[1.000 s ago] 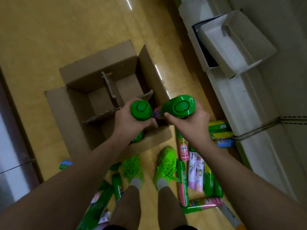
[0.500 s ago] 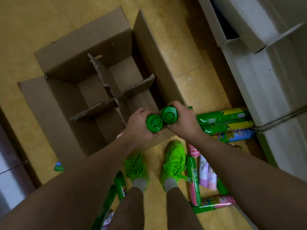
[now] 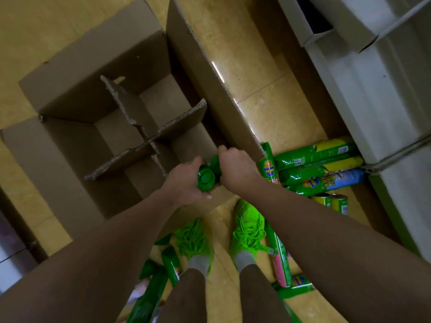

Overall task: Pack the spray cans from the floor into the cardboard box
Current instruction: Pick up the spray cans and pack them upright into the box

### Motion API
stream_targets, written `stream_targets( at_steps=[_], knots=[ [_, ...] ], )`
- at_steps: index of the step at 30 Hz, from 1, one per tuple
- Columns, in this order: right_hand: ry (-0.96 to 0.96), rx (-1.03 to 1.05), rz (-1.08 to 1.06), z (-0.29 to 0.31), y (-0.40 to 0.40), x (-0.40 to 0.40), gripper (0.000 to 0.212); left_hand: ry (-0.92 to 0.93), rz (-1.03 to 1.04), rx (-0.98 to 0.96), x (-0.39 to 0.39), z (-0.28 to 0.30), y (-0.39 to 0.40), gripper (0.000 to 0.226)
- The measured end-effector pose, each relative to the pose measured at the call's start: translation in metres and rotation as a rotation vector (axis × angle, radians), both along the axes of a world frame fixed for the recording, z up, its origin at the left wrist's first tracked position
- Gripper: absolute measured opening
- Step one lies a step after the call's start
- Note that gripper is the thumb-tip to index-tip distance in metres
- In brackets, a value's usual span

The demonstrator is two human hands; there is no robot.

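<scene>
The left hand (image 3: 186, 183) grips a green-capped can (image 3: 205, 180), fingers curled round it just under the cap, and the right hand (image 3: 235, 166) grips a second can (image 3: 215, 162) the same way, its cap mostly hidden by the knuckles. The 2 cans touch side by side, upright, at the near right corner of the box (image 3: 70, 159), in the near right compartment formed by the cardboard divider (image 3: 149, 141). The box stands open on the floor (image 3: 268, 113), its flaps up. More cans (image 3: 314, 155) lie on the floor to the right of the box, against a white cabinet (image 3: 373, 101), and others (image 3: 279, 262) lie around the person's green shoes (image 3: 248, 227).
</scene>
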State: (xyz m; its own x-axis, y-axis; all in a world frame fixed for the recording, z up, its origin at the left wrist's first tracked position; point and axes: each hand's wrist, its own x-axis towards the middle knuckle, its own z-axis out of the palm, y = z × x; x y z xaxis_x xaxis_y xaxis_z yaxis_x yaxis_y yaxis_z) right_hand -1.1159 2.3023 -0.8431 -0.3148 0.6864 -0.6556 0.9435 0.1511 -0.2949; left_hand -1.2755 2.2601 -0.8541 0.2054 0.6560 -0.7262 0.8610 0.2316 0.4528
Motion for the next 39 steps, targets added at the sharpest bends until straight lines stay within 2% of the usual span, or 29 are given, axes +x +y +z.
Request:
stream_targets(
  at_steps=[4, 6, 8, 9, 11, 14, 16, 20, 24, 28, 30, 32, 35, 39],
  knots=[
    [-0.024, -0.034, -0.02, 0.003, 0.0, -0.003, 0.04, -0.007, -0.036, -0.046, 0.001, 0.001, 0.003, 0.089],
    [-0.024, -0.046, -0.071, 0.007, -0.005, 0.0, 0.052, -0.022, -0.003, -0.105, 0.004, 0.003, 0.006, 0.089],
    [-0.016, 0.004, -0.083, 0.013, -0.015, 0.008, 0.07, -0.044, 0.064, -0.157, 0.007, 0.01, 0.009, 0.077],
    [-0.012, 0.054, -0.069, 0.016, -0.023, 0.015, 0.073, -0.049, 0.08, -0.133, 0.01, 0.017, 0.01, 0.07],
    [-0.004, 0.146, -0.09, 0.02, -0.039, 0.034, 0.066, -0.025, 0.06, 0.035, 0.02, 0.033, 0.012, 0.063],
    [-0.062, 0.16, -0.304, 0.016, -0.06, 0.069, 0.053, -0.012, 0.008, 0.321, 0.048, 0.056, 0.014, 0.062],
    [-0.107, 0.069, -0.441, 0.007, -0.074, 0.095, 0.052, -0.079, -0.023, 0.386, 0.078, 0.06, 0.016, 0.06],
    [-0.167, -0.009, -0.669, -0.023, -0.115, 0.145, 0.052, -0.177, -0.168, 0.391, 0.141, 0.033, 0.005, 0.062],
    [-0.193, -0.118, -0.874, -0.054, -0.162, 0.182, 0.059, -0.003, -0.315, 0.527, 0.187, 0.0, -0.015, 0.052],
    [-0.193, -0.204, -0.998, -0.08, -0.209, 0.205, 0.058, 0.168, -0.233, 0.642, 0.213, -0.014, -0.034, 0.051],
    [-0.198, -0.257, -1.043, -0.09, -0.231, 0.209, 0.057, 0.185, -0.248, 0.634, 0.223, -0.022, -0.049, 0.055],
    [-0.195, -0.295, -1.078, -0.101, -0.251, 0.209, 0.061, 0.109, -0.322, 0.595, 0.232, -0.035, -0.065, 0.056],
    [-0.15, -0.317, -1.116, -0.12, -0.272, 0.205, 0.068, 0.064, -0.407, 0.436, 0.245, -0.061, -0.081, 0.058],
    [-0.132, -0.301, -1.092, -0.15, -0.286, 0.197, 0.068, 0.134, -0.354, 0.212, 0.256, -0.105, -0.086, 0.063]
  ],
)
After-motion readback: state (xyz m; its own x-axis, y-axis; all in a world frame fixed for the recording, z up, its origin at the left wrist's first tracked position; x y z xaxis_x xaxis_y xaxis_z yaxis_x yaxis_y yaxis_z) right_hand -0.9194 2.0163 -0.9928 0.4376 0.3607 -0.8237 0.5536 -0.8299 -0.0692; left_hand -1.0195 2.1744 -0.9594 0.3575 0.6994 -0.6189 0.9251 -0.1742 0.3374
